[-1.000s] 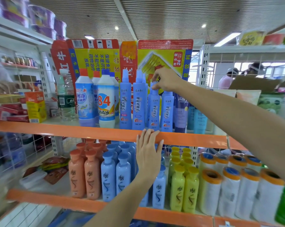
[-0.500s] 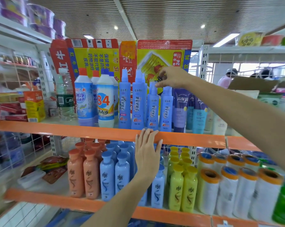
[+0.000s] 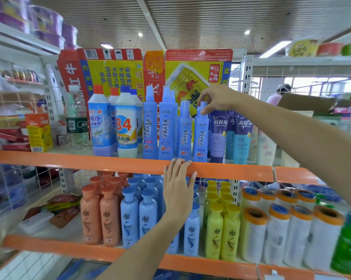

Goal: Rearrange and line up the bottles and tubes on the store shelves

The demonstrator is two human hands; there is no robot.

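Note:
Several blue spray bottles stand in a row on the upper orange-edged shelf (image 3: 110,161). My right hand (image 3: 215,99) pinches the cap of the rightmost one (image 3: 201,136) from above. Just left of it stands another short blue spray bottle (image 3: 184,134), then two taller ones (image 3: 150,126). Purple and blue tubes (image 3: 218,134) stand directly to the right of the held bottle. My left hand (image 3: 177,190) rests flat with straight fingers against the front edge of the upper shelf, below the spray bottles.
White cleaner bottles (image 3: 126,128) and a water bottle (image 3: 76,122) stand left of the sprays, cardboard cartons (image 3: 194,71) behind. The lower shelf holds orange, blue and yellow bottles (image 3: 214,231) and rolls of film (image 3: 277,235). A person (image 3: 279,92) stands far right.
My right hand has shifted right from the third spray bottle's cap to the rightmost bottle's cap. My left hand stays on the shelf edge.

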